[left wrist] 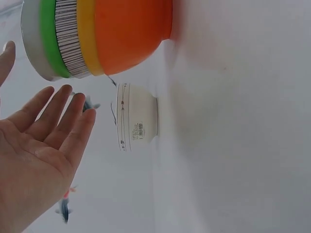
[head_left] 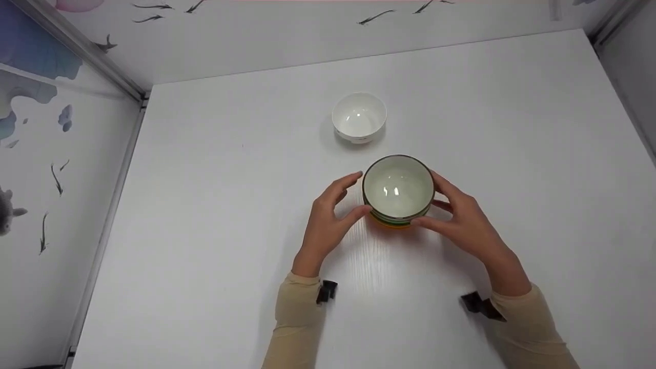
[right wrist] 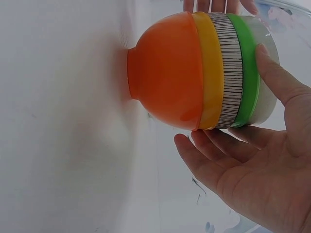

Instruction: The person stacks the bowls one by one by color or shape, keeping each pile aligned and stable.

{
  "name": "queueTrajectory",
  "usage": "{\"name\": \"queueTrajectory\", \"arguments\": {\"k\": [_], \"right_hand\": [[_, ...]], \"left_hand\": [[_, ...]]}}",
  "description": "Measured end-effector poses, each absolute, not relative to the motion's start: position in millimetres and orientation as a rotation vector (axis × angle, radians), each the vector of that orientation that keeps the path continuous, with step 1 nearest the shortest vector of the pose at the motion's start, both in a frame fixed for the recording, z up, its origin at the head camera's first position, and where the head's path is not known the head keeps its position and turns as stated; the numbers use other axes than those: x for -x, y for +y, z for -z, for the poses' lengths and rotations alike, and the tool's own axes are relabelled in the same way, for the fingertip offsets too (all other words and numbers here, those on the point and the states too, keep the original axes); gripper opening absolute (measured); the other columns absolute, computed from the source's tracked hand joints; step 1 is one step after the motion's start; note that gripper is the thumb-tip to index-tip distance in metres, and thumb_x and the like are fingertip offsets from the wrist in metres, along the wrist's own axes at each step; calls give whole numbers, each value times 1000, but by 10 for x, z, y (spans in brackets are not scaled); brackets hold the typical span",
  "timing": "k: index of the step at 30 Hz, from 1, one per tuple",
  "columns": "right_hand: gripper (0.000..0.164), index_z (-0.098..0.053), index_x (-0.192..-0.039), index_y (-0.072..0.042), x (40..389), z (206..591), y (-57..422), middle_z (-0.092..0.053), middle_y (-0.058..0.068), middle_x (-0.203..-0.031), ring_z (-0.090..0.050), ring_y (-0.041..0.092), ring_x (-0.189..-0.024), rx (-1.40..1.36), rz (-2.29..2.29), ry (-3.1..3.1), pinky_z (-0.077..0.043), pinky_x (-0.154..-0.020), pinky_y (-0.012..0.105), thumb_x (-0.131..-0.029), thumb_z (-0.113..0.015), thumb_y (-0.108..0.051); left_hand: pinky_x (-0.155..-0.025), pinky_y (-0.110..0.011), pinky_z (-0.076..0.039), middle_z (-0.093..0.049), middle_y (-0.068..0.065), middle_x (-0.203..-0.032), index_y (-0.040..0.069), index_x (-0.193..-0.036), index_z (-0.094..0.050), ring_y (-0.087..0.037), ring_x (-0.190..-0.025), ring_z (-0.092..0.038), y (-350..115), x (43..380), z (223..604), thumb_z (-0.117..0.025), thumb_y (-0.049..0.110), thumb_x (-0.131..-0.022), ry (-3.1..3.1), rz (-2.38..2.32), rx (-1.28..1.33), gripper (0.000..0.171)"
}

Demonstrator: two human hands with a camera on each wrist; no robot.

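Note:
A stack of nested bowls (head_left: 398,187) stands upright on the white table. From the bottom up it shows an orange bowl (right wrist: 167,73), a yellow one (right wrist: 211,73), a black-and-white striped one (right wrist: 226,73), a green one (right wrist: 247,73) and a pale, dark-rimmed top bowl (head_left: 400,179). My right hand (head_left: 464,223) holds the stack's right side, thumb against the upper bowls and fingers along the far side. At the left side, my left hand (head_left: 333,215) is spread beside the stack; a gap shows between its extended fingers (left wrist: 73,124) and the bowls.
Behind the stack, a single white bowl (head_left: 359,118) stands upright, with a patterned band and a barcode label visible in the left wrist view. White panels with painted fish enclose the table (head_left: 205,230) at the back and left.

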State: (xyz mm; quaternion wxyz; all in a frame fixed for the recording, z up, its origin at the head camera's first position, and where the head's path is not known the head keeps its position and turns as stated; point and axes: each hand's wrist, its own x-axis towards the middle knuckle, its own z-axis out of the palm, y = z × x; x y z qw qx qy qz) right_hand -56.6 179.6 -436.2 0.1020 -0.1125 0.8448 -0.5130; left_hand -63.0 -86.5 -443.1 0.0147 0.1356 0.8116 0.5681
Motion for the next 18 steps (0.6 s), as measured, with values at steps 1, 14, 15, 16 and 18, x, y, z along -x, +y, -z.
{"name": "queueTrajectory", "arguments": {"k": [1, 14, 15, 16, 18], "right_hand": [[94, -28, -158, -20, 566, 4363, 1797, -36, 3, -161, -40, 30, -145, 331, 1515, 2492, -48, -109, 51, -83, -82, -33], [93, -29, -158, -23, 563, 4355, 1802, -37, 0, -160, -41, 26, -143, 342, 1527, 2496, -48, -109, 47, -82, -82, -33], [93, -29, -158, -23, 562, 4352, 1801, -37, 1, -160, -41, 27, -144, 341, 1526, 2496, -48, -109, 47, -82, -82, -33], [93, -29, -158, -22, 562, 4350, 1800, -37, 1, -160, -41, 27, -144, 340, 1524, 2495, -48, -109, 48, -82, -82, -33], [93, -28, -158, -21, 562, 4349, 1800, -36, 2, -161, -40, 28, -144, 338, 1521, 2493, -48, -109, 48, -83, -82, -33]], "left_hand": [[-117, -36, -42, -54, 1, -147, 16, -144, -52, -15, -138, -49, -869, 641, 4423, -74, 29, -90, 2531, -1770, -416, 60], [-116, -39, -44, -57, -4, -145, 11, -142, -53, -20, -136, -52, -931, 861, 4341, -69, 32, -94, 2676, -1680, -380, 55], [-116, -39, -44, -57, -4, -145, 11, -142, -53, -20, -136, -52, -932, 878, 4339, -69, 32, -94, 2690, -1670, -378, 55], [-116, -39, -44, -57, -5, -145, 11, -142, -53, -20, -136, -52, -932, 894, 4337, -69, 31, -94, 2702, -1661, -379, 54], [-115, -39, -44, -57, -5, -144, 10, -142, -54, -20, -136, -52, -930, 924, 4330, -70, 29, -94, 2722, -1648, -375, 54]]}}
